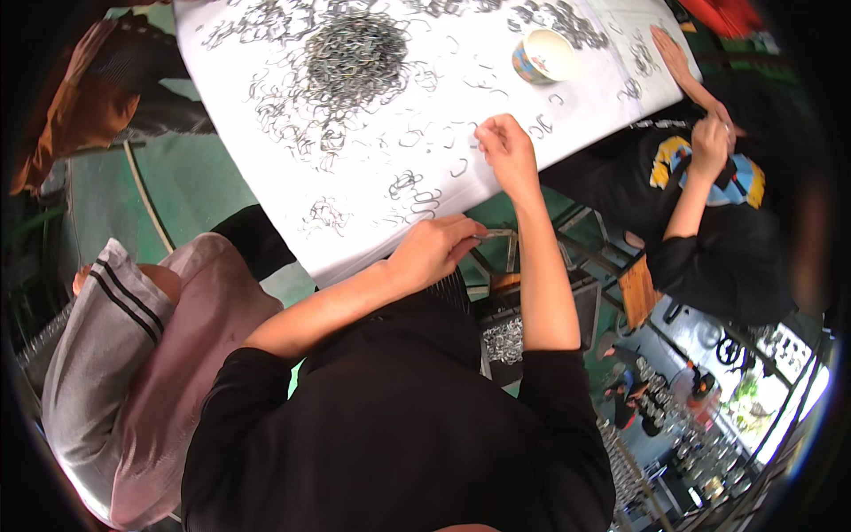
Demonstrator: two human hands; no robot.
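Note:
Small dark C-shaped metal pieces (pixel 427 200) lie scattered over the white-covered table (pixel 292 199). A dense heap of them (pixel 356 58) rises toward the far side. My left hand (pixel 430 253) is at the table's near edge, thumb and fingers pinched together; a thin bit shows at the fingertips, too small to name. Farther forward, my right hand (pixel 508 151) hovers over or rests on the right part of the tabletop. Its fingers are curled in a pinch beside a few loose pieces, and whatever is between them is hidden.
A paper cup (pixel 543 57) stands at the far right of the table among more pieces. A co-worker in black (pixel 727 230) sits at the right, one hand on the table. Another person in grey and mauve (pixel 168 355) is at my left. Below the table, a crate of metal parts (pixel 503 341) shows.

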